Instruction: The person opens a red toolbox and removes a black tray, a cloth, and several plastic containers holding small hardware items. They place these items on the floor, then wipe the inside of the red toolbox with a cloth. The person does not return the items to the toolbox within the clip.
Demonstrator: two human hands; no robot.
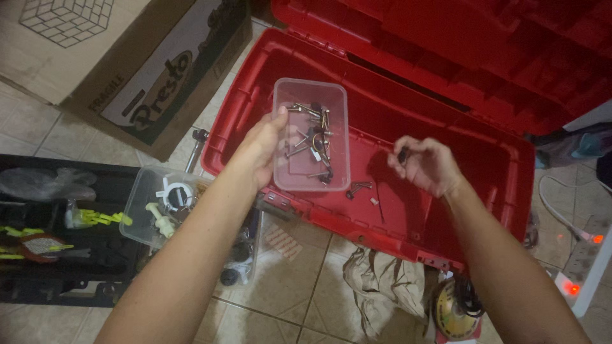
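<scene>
Left hand (258, 150): grips the clear plastic container (311, 135) by its left side, above the open red toolbox (459, 172).
Container content: small metal bits (312, 137).
Right hand (426, 165): fingers closed, pinching a small dark piece (403, 153) over the toolbox.
Toolbox floor: few loose metal parts (361, 187).

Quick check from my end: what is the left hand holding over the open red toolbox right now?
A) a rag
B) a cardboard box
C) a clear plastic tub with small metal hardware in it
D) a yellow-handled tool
C: the left hand grips the side of a clear plastic tub holding small metal hardware, above the red toolbox.
</scene>
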